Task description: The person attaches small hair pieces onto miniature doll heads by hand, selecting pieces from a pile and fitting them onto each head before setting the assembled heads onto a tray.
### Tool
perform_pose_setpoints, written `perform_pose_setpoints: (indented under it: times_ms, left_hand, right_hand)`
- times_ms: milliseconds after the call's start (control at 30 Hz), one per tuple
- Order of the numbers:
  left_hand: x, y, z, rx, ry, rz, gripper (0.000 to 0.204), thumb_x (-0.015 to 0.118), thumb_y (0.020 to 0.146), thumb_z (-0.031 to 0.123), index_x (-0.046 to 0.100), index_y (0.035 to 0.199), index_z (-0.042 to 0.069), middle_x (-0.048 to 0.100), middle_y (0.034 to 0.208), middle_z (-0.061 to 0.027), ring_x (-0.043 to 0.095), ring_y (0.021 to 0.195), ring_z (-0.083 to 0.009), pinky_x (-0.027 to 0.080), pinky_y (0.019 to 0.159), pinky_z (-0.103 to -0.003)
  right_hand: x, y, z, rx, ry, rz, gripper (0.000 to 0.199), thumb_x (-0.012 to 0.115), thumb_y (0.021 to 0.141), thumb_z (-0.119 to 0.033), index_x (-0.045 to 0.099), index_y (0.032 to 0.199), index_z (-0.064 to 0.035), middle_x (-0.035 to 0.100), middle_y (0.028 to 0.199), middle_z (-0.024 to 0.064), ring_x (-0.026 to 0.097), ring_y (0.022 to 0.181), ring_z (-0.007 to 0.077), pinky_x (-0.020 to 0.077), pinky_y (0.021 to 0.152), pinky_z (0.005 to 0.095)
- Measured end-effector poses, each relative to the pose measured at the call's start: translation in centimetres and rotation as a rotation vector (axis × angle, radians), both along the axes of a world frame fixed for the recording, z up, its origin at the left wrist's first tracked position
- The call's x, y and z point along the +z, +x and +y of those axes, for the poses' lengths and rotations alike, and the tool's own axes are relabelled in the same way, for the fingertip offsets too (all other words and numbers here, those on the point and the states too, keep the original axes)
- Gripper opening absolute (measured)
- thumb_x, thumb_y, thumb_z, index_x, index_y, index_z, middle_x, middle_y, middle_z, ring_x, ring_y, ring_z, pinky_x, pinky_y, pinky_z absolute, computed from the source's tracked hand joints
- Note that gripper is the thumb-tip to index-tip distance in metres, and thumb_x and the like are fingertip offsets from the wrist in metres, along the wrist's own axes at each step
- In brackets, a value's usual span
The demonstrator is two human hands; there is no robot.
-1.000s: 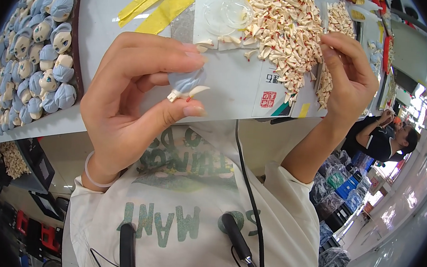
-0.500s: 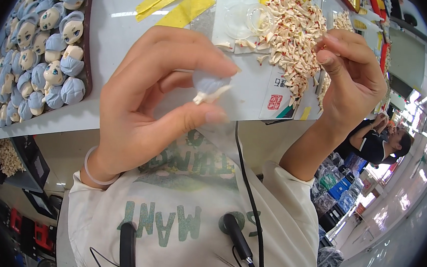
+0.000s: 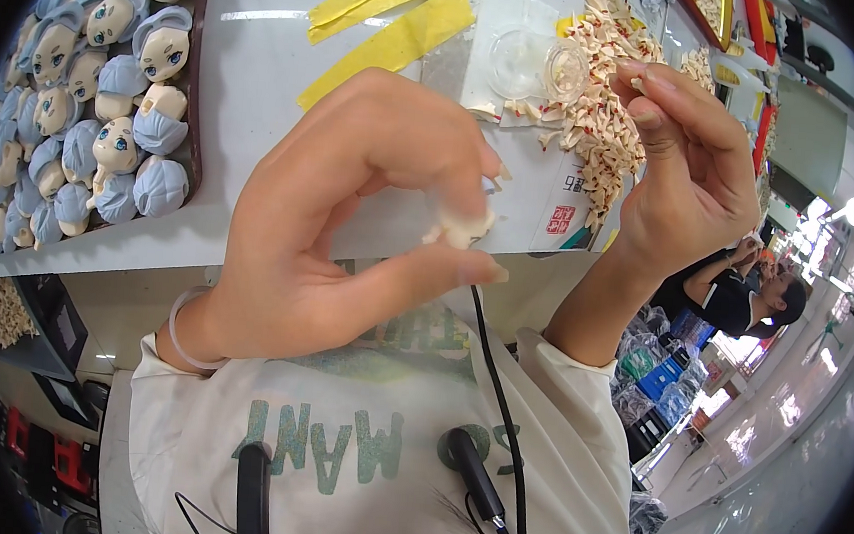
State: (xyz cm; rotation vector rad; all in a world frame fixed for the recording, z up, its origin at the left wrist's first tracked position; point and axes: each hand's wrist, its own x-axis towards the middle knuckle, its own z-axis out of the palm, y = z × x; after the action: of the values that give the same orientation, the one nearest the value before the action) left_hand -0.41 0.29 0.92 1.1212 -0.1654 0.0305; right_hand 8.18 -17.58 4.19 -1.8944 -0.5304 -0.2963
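My left hand is curled, with a small doll head held between thumb and fingertips. The head's cream part shows, slightly blurred, and only a bit of its blue hair is visible by the fingertips. My right hand is raised at the edge of a pile of small pointed cream pieces, some with red tips. Its thumb and index finger pinch a tiny cream piece, partly hidden. The two hands are apart above the front of the white table.
At the left a dark-rimmed tray holds many blue-haired doll heads. Yellow tape strips and clear round dishes lie beyond my hands. A black cable hangs before my shirt. A person is farther off at the right.
My left hand has moved right, closer to my right hand, and the doll head has turned so that less blue hair shows. My right hand still pinches near the pile.
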Motion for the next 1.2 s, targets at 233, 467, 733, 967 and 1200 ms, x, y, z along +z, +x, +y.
perform_pose_setpoints:
  times_ms: [233, 467, 733, 967, 1200]
  left_hand:
    - [-0.5, 0.7, 1.1, -0.108, 0.206, -0.219, 0.025, 0.07, 0.064, 0.004, 0.058, 0.086, 0.002, 0.049, 0.096, -0.0141, 0.054, 0.086, -0.0214, 0.043, 0.076, -0.03]
    - [0.6, 0.3, 0.2, -0.064, 0.041, 0.044, 0.035, 0.07, 0.068, 0.014, 0.055, 0.094, -0.003, 0.048, 0.099, -0.0147, 0.053, 0.088, -0.0202, 0.046, 0.072, -0.027]
    - [-0.5, 0.4, 0.5, -0.052, 0.083, -0.132, 0.039, 0.07, 0.069, 0.02, 0.052, 0.095, -0.003, 0.05, 0.094, -0.0136, 0.054, 0.086, -0.0196, 0.047, 0.067, -0.026]
    - [0.3, -0.2, -0.3, 0.114, -0.057, 0.113, 0.048, 0.073, 0.065, 0.029, 0.051, 0.095, 0.0, 0.053, 0.094, -0.0129, 0.054, 0.077, -0.0163, 0.044, 0.069, -0.024]
    - [-0.1, -0.6, -0.1, 0.129, 0.01, 0.073, 0.054, 0.075, 0.06, 0.035, 0.052, 0.094, -0.001, 0.055, 0.085, -0.0083, 0.055, 0.078, -0.014, 0.042, 0.069, -0.022]
  right_hand:
    - [-0.4, 0.1, 0.3, 0.11, -0.157, -0.112, 0.019, 0.066, 0.063, 0.01, 0.058, 0.08, 0.0064, 0.058, 0.077, 0.0131, 0.056, 0.072, 0.0184, 0.0464, 0.066, 0.0249]
    - [0.4, 0.0, 0.3, 0.132, -0.54, -0.373, 0.019, 0.068, 0.057, 0.01, 0.061, 0.074, 0.0044, 0.058, 0.077, 0.0117, 0.054, 0.071, 0.0161, 0.0436, 0.063, 0.0234]
    - [0.2, -1.7, 1.4, 0.067, -0.143, -0.293, 0.019, 0.066, 0.061, 0.007, 0.059, 0.078, 0.0029, 0.056, 0.078, 0.0134, 0.052, 0.068, 0.0153, 0.0408, 0.058, 0.0197]
    - [-0.4, -4.7, 2.7, 0.235, 0.061, -0.105, 0.018, 0.067, 0.068, -0.005, 0.055, 0.08, 0.0016, 0.053, 0.079, 0.0129, 0.049, 0.064, 0.0134, 0.0378, 0.053, 0.0173]
    - [-0.6, -5.4, 3.1, 0.157, -0.122, -0.299, 0.017, 0.069, 0.062, 0.0, 0.059, 0.075, -0.0013, 0.055, 0.074, 0.0092, 0.051, 0.063, 0.0139, 0.0405, 0.053, 0.0221]
